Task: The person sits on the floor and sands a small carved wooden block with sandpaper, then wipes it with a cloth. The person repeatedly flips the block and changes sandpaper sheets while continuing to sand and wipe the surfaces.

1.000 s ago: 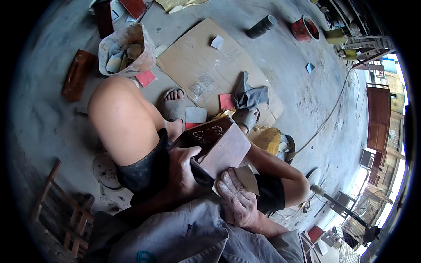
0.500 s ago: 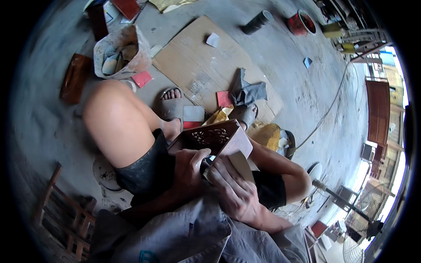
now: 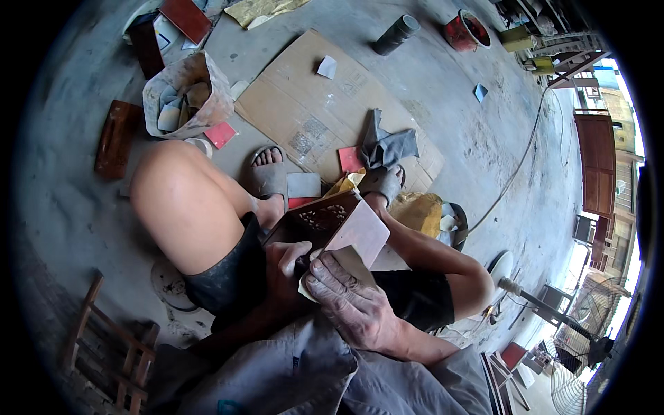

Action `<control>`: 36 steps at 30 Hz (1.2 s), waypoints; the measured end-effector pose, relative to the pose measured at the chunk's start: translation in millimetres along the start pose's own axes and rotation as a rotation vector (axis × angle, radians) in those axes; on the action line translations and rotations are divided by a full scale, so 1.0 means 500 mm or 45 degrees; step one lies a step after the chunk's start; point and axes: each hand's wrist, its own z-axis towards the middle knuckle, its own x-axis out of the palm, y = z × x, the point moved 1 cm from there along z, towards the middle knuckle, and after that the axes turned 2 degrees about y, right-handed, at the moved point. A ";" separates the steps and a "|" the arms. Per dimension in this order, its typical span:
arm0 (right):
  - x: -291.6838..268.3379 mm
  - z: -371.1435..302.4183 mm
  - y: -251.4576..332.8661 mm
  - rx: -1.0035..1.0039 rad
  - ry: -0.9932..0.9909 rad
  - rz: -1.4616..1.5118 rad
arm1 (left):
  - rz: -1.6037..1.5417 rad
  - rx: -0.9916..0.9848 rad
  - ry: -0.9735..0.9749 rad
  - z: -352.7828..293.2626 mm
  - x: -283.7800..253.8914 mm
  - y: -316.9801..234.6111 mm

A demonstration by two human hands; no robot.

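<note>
Since half a second ago, right hand and brown paper have slid toward the near end of the box, baring more of its pale side. Grey, stained concrete floor fills most of the room, bending away at the dark rim, with a flattened sheet of cardboard on it beyond the person's feet. A tall red-brown cabinet stands far off to the right, near bright openings too washed out to read. At lower left, a wooden frame is dim, and a fan at lower right is partly cut off. Left of the cardboard stands a pale tub of scraps; a grey cloth lies across the cardboard's near part. Between the thighs, the box sits tilted, its openwork carving in view and its inside mostly in shadow. Left hand grips its near end, thumb uppermost, other fingers largely hidden. Right hand holds the paper against the pale side, fingers laid flat together; how the sheet folds beneath them cannot be seen.
</note>
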 end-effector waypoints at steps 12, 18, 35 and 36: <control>-0.038 -0.001 -0.119 0.411 -0.199 -0.017 | -0.018 0.004 -0.038 0.004 -0.005 -0.003; 0.002 -0.047 -0.040 0.029 -0.105 -0.048 | -0.065 -0.039 -0.102 -0.020 0.013 0.022; 0.197 -0.152 -0.286 1.242 -0.072 0.224 | 0.045 0.054 -0.062 0.044 0.008 0.057; 0.202 -0.149 -0.288 1.228 -0.063 0.226 | 0.065 0.079 -0.063 0.060 0.010 0.060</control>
